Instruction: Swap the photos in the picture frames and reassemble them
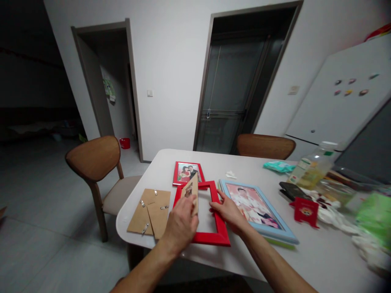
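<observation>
My left hand (182,219) is closed on a thin tan board (194,185), which stands tilted over the left part of an empty red picture frame (210,239). A small picture shows on the board's face. My right hand (228,209) grips the right side of that frame, thumb toward the opening. Left of the frame lies a brown backing board (137,217) with several metal clips, a smaller brown piece (156,221) overlapping it. Behind is a red-framed photo (188,173) of two people. Close to my right hand lies a light-blue picture frame (262,207) with a pink-toned picture.
On the table's right stand a bottle (314,165), a dark phone-like object (291,193), a red card-like item (306,211), crumpled tissues (339,219) and a green bag (377,215). A teal packet (278,166) lies farther back. Wooden chairs (94,158) stand left and behind.
</observation>
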`<state>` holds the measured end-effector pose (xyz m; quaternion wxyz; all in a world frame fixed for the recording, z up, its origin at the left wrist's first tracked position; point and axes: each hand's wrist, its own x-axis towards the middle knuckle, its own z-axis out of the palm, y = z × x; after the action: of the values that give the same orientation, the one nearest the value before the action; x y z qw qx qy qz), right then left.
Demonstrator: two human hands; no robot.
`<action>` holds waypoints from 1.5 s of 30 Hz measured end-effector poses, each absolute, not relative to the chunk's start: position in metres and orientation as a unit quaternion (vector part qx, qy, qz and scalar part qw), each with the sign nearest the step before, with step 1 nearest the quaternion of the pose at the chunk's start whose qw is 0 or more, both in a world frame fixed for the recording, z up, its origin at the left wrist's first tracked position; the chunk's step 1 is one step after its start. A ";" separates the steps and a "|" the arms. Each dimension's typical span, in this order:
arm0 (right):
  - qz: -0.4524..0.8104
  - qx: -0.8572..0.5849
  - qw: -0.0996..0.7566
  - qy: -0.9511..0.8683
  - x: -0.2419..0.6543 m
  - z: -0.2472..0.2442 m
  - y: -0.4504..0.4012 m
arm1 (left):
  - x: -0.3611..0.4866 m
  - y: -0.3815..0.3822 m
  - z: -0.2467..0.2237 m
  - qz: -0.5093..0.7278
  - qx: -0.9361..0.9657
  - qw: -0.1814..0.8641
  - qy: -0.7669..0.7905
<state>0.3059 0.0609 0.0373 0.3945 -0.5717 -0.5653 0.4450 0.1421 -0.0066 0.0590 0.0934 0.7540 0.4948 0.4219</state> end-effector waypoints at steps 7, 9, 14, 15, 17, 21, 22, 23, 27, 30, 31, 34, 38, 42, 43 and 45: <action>0.122 -0.649 0.215 -0.719 0.309 0.018 0.068 | 0.074 -0.006 0.049 0.503 0.555 0.153 0.644; 0.084 -0.652 0.172 -0.733 0.307 0.013 0.068 | 0.062 -0.009 0.038 0.471 0.546 0.168 0.672; 0.032 -0.653 0.109 -0.749 0.302 0.005 0.068 | 0.053 -0.016 0.019 0.354 0.564 0.163 0.728; 0.026 -0.652 0.102 -0.751 0.302 0.004 0.068 | 0.053 -0.016 0.018 0.334 0.572 0.157 0.732; 0.016 -0.650 0.094 -0.754 0.302 0.002 0.068 | 0.053 -0.016 0.017 0.303 0.591 0.147 0.733; 0.005 -0.641 0.088 -0.763 0.304 0.000 0.068 | 0.052 -0.017 0.019 0.258 0.640 0.074 0.720; 0.004 -0.640 0.091 -0.763 0.303 0.000 0.068 | 0.051 -0.017 0.019 0.246 0.649 0.050 0.718; 0.003 -0.640 0.097 -0.763 0.302 0.000 0.067 | 0.051 -0.018 0.020 0.233 0.655 0.031 0.718; 0.025 -0.606 0.192 -0.772 0.289 0.005 0.061 | 0.050 -0.018 0.021 0.188 0.662 0.002 0.726; 0.154 -0.568 0.284 -0.757 0.271 0.004 0.057 | 0.049 -0.017 0.022 0.176 0.661 0.004 0.730; 0.214 -0.562 0.306 -0.738 0.264 0.002 0.057 | 0.050 -0.017 0.023 0.180 0.661 0.003 0.729; 0.396 -0.546 0.368 -0.641 0.242 -0.004 0.058 | 0.057 -0.017 0.024 0.213 0.680 0.006 0.702; 0.541 -0.471 0.473 -0.512 0.220 0.003 0.059 | 0.080 -0.018 0.019 0.243 0.762 0.058 0.598; 0.565 -0.392 0.548 -0.476 0.213 0.038 0.051 | 0.100 -0.010 0.018 0.315 0.778 0.066 0.539; 0.566 -0.373 0.560 -0.477 0.214 0.047 0.048 | 0.102 -0.007 0.022 0.356 0.769 0.069 0.527; 0.563 -0.353 0.570 -0.483 0.219 0.058 0.045 | 0.104 -0.002 0.031 0.452 0.729 0.094 0.505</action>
<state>0.2187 0.0449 0.0581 0.5704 -0.3535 -0.4828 0.5627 0.1045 -0.0019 0.0308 0.0937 0.7290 0.5054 0.4520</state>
